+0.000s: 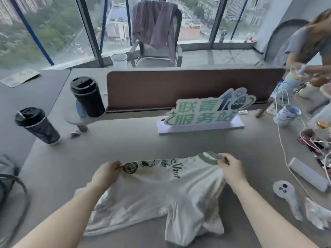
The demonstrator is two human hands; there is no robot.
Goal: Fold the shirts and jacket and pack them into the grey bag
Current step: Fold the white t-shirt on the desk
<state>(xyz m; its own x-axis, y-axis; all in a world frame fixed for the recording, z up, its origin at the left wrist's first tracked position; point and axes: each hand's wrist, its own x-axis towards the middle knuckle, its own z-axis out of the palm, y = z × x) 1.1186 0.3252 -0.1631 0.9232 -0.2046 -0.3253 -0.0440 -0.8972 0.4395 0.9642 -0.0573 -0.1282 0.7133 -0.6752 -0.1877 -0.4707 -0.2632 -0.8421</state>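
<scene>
1. Your left hand pinches the far folded edge of the white shirt by its print; your right hand is closed on the green collar. The shirt lies half-folded on the table, in front of you.
2. Risk: uneven pull would skew the fold; the near sleeve is bunched and may crease in.
3. Risk: loose cords to your right could snag the cloth.
4. The purple garment on the chair is not folded yet; the grey bag appears to sit at the left edge.

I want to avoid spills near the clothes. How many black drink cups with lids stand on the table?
2. One black cup stands at the left end of the brown divider; the other black cup stands further left, nearer the table edge. None looks hidden.
</scene>
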